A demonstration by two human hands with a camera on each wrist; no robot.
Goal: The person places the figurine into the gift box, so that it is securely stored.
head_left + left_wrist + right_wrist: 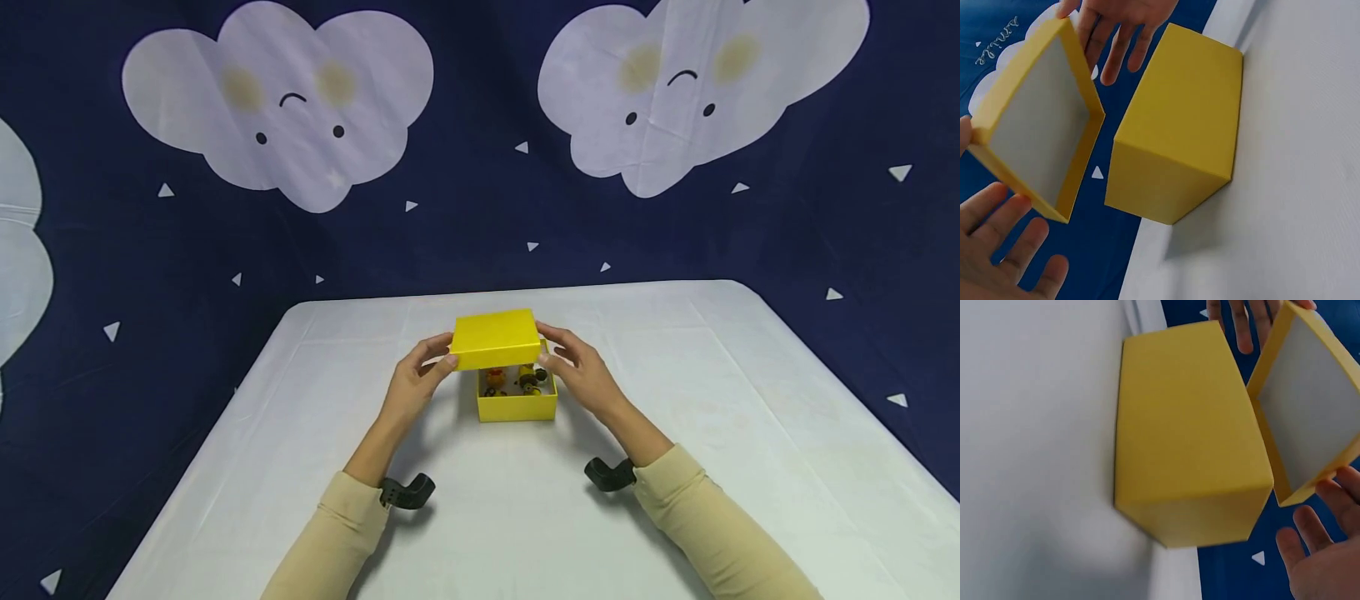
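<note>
A yellow box lid [496, 335] is held up between both hands, tilted above a yellow box [517, 408] on the table. My left hand [417, 375] pinches the lid's left side by thumb and fingers; my right hand [581, 371] grips its right side. Below the lid's near edge, several small toy figures show inside the box, among them a red-and-yellow one [495, 377] and a yellow-and-dark one [527, 375]. The lid hides the box's far part. In the left wrist view the lid's pale inner face [1044, 122] faces the camera.
A white-covered table [300, 467] bears the box. Behind it hangs a dark blue cloth [465, 242] with white clouds and small triangles. Each wrist wears a black camera mount, the left one [407, 492] and the right one [609, 475], close above the table.
</note>
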